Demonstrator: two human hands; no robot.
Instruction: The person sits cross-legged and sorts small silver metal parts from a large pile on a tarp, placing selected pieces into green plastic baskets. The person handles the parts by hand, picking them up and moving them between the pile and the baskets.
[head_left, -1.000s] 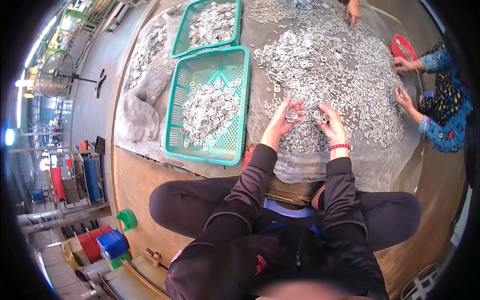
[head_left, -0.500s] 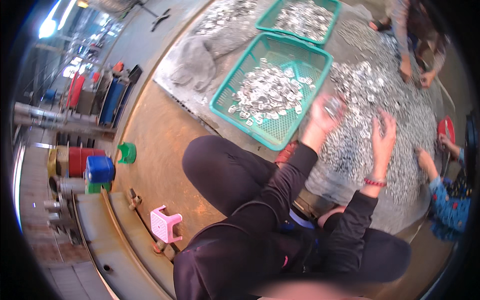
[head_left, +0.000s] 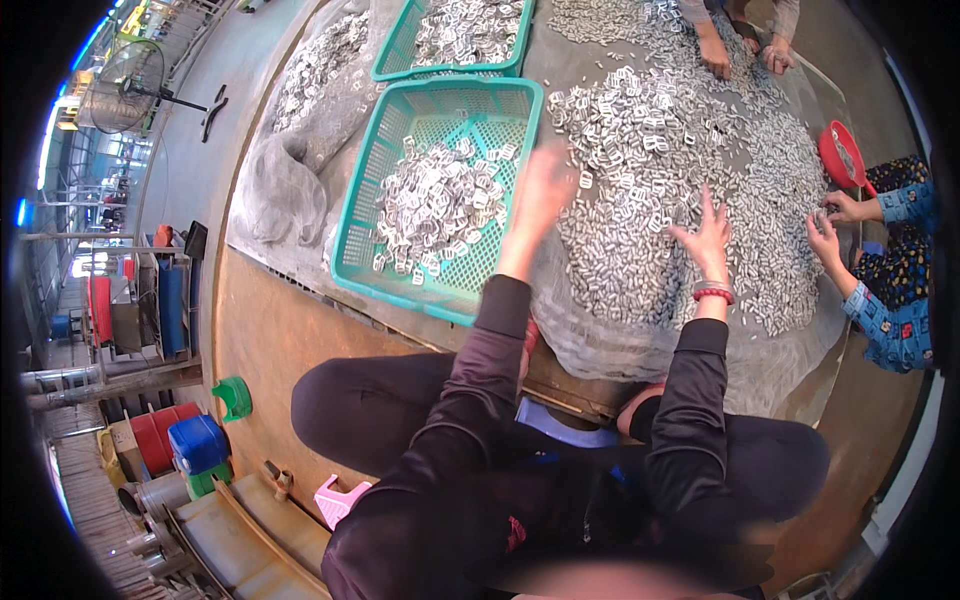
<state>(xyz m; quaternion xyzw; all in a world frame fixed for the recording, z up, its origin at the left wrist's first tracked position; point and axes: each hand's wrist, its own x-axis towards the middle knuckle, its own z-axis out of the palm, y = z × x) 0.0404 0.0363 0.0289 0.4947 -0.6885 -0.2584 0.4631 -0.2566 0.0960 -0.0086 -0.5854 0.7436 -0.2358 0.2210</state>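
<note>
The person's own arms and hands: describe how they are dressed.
Both arms wear long dark sleeves reaching the wrists. The left hand is bare and blurred. The right hand is bare, with a red beaded bracelet on its wrist. No gloves.

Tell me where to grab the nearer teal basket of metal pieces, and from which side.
Take the teal basket by its solid rim, at the near edge facing the person. The walls are open mesh and the middle is heaped with metal buckles, so only the rim offers a firm hold. A second basket crowds the far side, so come from the near one.
</note>
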